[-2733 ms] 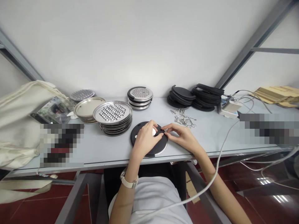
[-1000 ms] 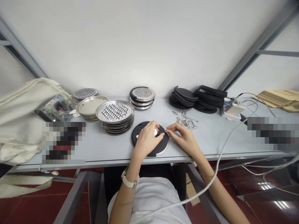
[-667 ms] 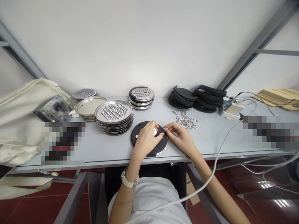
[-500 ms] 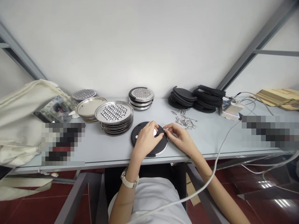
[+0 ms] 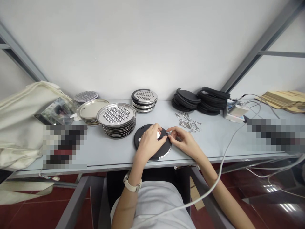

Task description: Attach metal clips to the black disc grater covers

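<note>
A round black disc (image 5: 162, 149) with a silver rim showing at its lower right lies on the table in front of me. My left hand (image 5: 150, 141) rests over it, fingers curled and pressed onto the top, with a white patch partly covered beneath them. At the disc's right edge, my right hand (image 5: 183, 140) pinches a small metal clip (image 5: 168, 133) between thumb and forefinger. Whether the clip is hooked into the disc is too small to tell. Loose metal clips (image 5: 188, 122) lie scattered just beyond my right hand.
Left of the disc stands a stack of round metal graters (image 5: 116, 116), beside pale metal discs (image 5: 93, 109). Farther back are black-edged graters (image 5: 144, 96) and piles of black discs (image 5: 186, 99). A white cable (image 5: 220, 168) crosses above my right forearm. Yellowish flat sheets (image 5: 283, 99) lie far right.
My right hand has shifted very slightly at the disc's edge, and the metal clip shows more plainly between its fingertips. The left hand and the disc stay put.
</note>
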### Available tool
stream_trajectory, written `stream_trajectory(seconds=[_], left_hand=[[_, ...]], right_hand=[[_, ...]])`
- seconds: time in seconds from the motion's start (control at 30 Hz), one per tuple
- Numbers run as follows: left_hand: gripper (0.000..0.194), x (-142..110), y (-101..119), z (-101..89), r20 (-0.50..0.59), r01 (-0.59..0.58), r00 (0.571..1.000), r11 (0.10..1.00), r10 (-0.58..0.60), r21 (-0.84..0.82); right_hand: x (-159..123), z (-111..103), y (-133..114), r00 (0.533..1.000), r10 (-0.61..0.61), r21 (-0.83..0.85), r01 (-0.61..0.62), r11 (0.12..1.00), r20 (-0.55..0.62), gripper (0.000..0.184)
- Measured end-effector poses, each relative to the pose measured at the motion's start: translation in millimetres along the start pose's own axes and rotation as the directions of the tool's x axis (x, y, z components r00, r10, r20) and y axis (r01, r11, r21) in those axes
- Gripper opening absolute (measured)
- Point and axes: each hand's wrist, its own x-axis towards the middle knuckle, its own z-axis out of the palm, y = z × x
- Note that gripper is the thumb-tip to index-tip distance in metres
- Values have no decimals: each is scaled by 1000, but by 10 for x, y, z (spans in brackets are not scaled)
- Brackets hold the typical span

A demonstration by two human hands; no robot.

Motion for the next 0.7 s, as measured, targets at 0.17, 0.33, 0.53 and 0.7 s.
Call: stream_trajectory(seconds=[0.17, 0.33, 0.53, 0.7], left_hand=[[16, 2, 8, -5, 5, 9, 1000, 1000, -9, 6], [16, 1, 10, -3, 8, 9, 1000, 1000, -9, 2], [15, -1, 5, -1, 10, 5, 1000, 1000, -5, 1], [15, 6, 5, -1, 7, 7, 1000, 1000, -7, 7]], right_hand=[[6, -3, -8, 1000, -6, 11, 6, 1000, 4, 18], [11, -1, -12, 1000, -6, 4, 6, 1000, 8, 19], [10, -6, -1, 1000, -8, 2, 8, 1000, 15, 18], [7, -6, 5, 1000, -4, -1, 4, 1000, 17, 18]])
